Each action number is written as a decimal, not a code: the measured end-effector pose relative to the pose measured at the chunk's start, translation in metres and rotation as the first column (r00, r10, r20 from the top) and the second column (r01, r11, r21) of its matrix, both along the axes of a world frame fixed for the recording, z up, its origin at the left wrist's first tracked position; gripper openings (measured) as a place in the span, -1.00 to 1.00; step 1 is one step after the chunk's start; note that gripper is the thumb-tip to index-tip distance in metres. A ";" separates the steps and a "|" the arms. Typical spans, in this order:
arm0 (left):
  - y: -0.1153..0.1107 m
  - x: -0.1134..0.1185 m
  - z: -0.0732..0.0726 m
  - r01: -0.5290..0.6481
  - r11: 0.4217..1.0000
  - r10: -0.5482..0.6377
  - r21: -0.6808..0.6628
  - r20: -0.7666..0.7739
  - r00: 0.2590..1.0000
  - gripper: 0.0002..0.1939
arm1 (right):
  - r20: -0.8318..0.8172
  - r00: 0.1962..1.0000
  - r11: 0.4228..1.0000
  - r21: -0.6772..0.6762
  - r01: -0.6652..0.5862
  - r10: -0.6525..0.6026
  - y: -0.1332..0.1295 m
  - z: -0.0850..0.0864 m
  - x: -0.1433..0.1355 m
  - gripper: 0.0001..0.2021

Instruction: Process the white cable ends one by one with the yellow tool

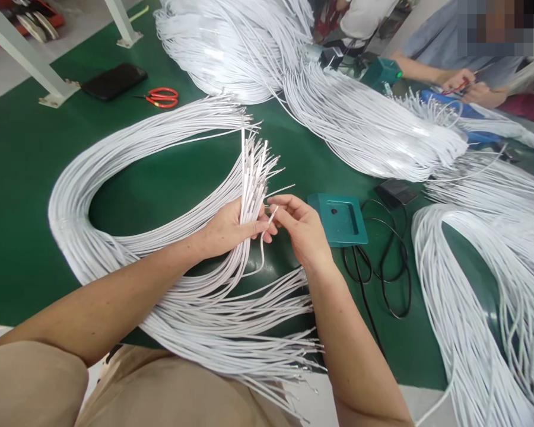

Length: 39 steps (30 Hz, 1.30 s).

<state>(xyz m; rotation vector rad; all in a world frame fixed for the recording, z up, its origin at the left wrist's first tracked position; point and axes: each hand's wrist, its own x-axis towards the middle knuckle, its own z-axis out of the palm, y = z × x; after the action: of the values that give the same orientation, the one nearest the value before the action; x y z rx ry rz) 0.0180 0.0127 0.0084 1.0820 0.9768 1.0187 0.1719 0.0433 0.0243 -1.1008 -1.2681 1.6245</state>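
- The left hand [226, 228] is closed around a bunch of white wires [250, 184], with its thumb across the front. The tips poke up above the fist.
- The right hand [303, 228] is just beside it, over the table. Its thumb and first finger are bent close together, next to one wire end [273, 214] that leans out from the bunch. I cannot tell if they pinch it.
- Under the left arm, the wires make a big loop [69, 204] on the green table [22, 237]. One set of ends lies past the left hand.
- More loose ends [253, 311] fan out below both hands, near the person's lap.
- Near the right hand sits a green tray [327, 207] with a small dark spot in it. A black cord [403, 290] curls beside it, and a black box [396, 193] is close by.
- Past the loop are red scissors [164, 98], and next to them lies a black phone [114, 81].
- A white post [31, 53] stands behind the phone.
- At the far side is a huge heap of white wires [231, 44]. Another bundle [365, 121] stretches from it to the right.
- A bent bundle [449, 308] hangs over the near edge, on the right.
- Across the table, another person's hands [483, 95] hold something red.
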 end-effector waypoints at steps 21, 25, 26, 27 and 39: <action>0.000 -0.001 -0.003 -0.073 0.996 0.074 -0.052 0.017 0.997 -0.49 | 0.133 0.991 0.998 0.065 -0.013 0.004 0.001 -0.001 0.004 -0.82; 0.002 -0.003 -0.005 -0.009 0.995 0.019 -0.098 0.098 0.995 -0.53 | 0.369 0.927 0.935 0.348 -0.070 -0.068 0.000 -0.008 0.002 -0.89; 0.003 -0.004 -0.006 -0.004 0.993 0.020 -0.118 0.135 0.991 -0.54 | 0.448 0.884 0.884 0.456 -0.099 -0.132 -0.001 -0.009 0.002 -0.89; 0.004 -0.004 -0.007 0.000 0.989 0.025 -0.146 0.171 0.985 -0.55 | 0.521 0.830 0.820 0.553 -0.150 -0.199 -0.002 -0.011 0.001 -0.87; 0.011 -0.001 -0.015 -0.155 0.951 0.152 -0.267 -0.031 0.988 -0.48 | 0.849 0.264 0.613 0.516 -0.599 -0.457 0.011 -0.007 0.022 -0.87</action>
<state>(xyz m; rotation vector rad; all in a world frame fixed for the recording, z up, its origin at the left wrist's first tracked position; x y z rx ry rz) 0.0170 0.0233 -0.0068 0.7958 1.1851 0.9727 0.1941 0.0547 0.0176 -1.3980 -2.5544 -0.1005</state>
